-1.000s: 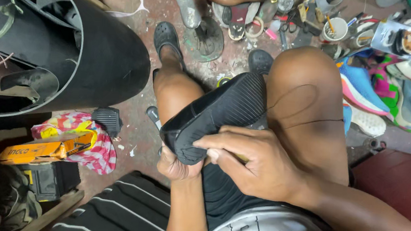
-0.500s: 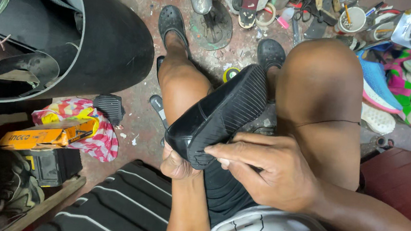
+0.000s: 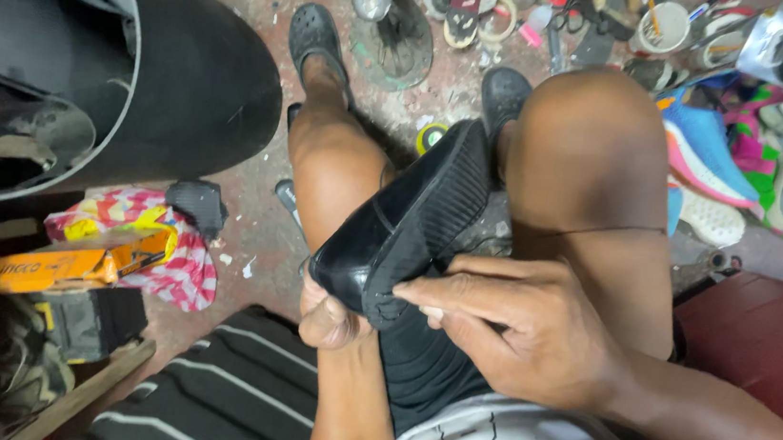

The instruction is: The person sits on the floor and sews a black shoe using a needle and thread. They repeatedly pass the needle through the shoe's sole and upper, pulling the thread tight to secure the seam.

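black shoe (image 3: pixel 410 227) sole-up on lap | left hand (image 3: pixel 330 312) cups heel at 6 o'clock | right hand (image 3: pixel 520 328) fingers pressed on sole edge (seam looks partly seated, toe untouched)

A shoe (image 3: pixel 410 227) lies sole-up between the person's knees, the left hand (image 3: pixel 330 315) under its near end, the right hand (image 3: pixel 524 333) to its right, fingers on the heel. Left stands a large drum (image 3: pixel 184 85); far right, what seems a heap of shoes (image 3: pixel 753 140) on the floor (image 3: pixel 247 225).
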